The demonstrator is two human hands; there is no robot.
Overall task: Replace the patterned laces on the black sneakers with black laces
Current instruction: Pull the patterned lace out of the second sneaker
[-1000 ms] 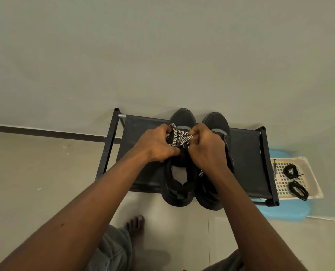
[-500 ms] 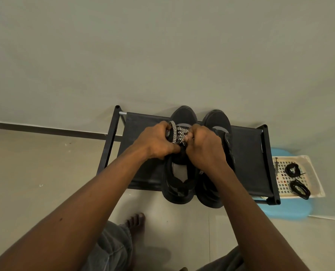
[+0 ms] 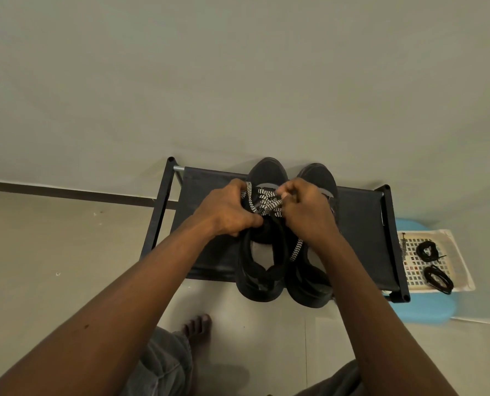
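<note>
The patterned lace, a black-and-white zigzag cord, is threaded across the upper eyelets of the left-hand sneaker. That shoe stands on a black shoe rack against the wall. Its long axis runs from 12 o'clock to 6 o'clock, with the toe at 12 by the wall and the heel at 6, overhanging the rack's near edge.

The lace lies between the hands. The left hand is at its 9 o'clock side, with the fingers curled round a loop of it at the shoe's edge. The right hand is at its 3 o'clock side, pinching a strand between fingertips and thumb. A loose end trails out from under the right hand toward 5 o'clock. Both hands are about equally near, so either could draw the cord out. The right hand seems better placed, since the free end is on its side.

The other sneaker stands just beside the first at 3 o'clock, parallel to it; whether it has a lace I cannot tell. Unlacing looks barely begun.

Well apart at 4 o'clock, two coiled black laces lie in a pale basket on a blue stool. They are nearer the right hand. A bare foot rests on the floor at 7 o'clock.
</note>
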